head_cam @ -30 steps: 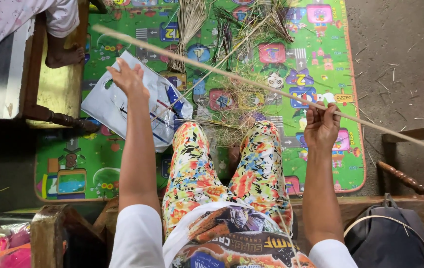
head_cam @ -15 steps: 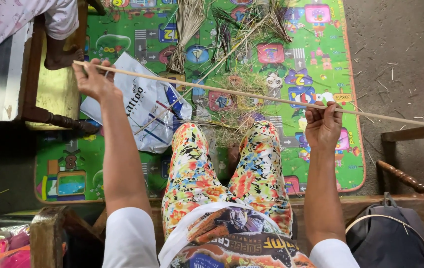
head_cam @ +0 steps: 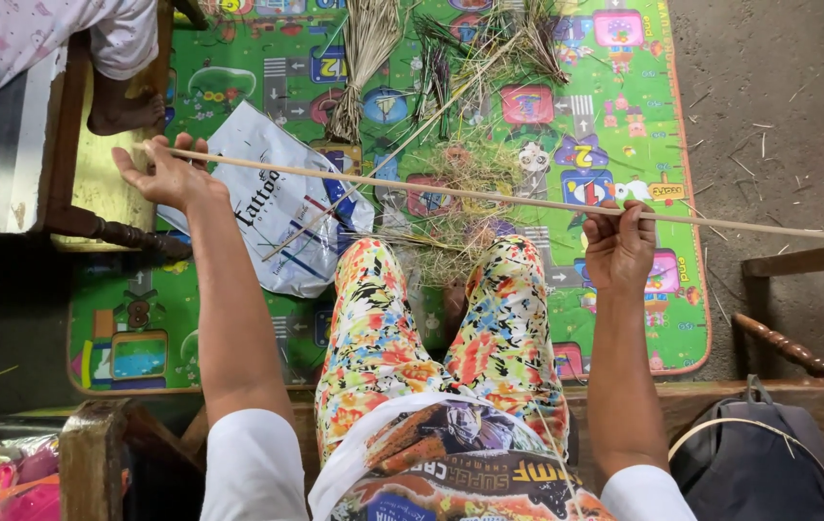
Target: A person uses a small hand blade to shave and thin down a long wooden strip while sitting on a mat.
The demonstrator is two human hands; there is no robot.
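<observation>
A long, thin pale stick [head_cam: 489, 196] runs across the middle of the frame, from the left side, where it sits slightly higher, down to the right edge. The left hand [head_cam: 163, 176], in the left-centre of the frame, has its fingers curled loosely around the stick's end, the palm turned up and partly open. The right hand [head_cam: 619, 246], right of centre, pinches the stick between thumb and bunched fingertips, the fingers drawn closed on it. Both bare arms reach up from the bottom of the frame, on either side of the person's legs in bright floral trousers [head_cam: 431, 338]. Beneath the stick lies a green children's play mat [head_cam: 624, 116] with coloured picture squares. On the mat, in the upper middle of the frame, are bundles of dry grass [head_cam: 369, 58] and loose straw [head_cam: 450, 183]. A white plastic bag [head_cam: 277, 207] lies just below the stick near the left hand. In the upper left, another person's bare foot [head_cam: 127, 111] rests on a wooden stool [head_cam: 94, 193]. A dark backpack [head_cam: 754, 463] sits at the lower right.
</observation>
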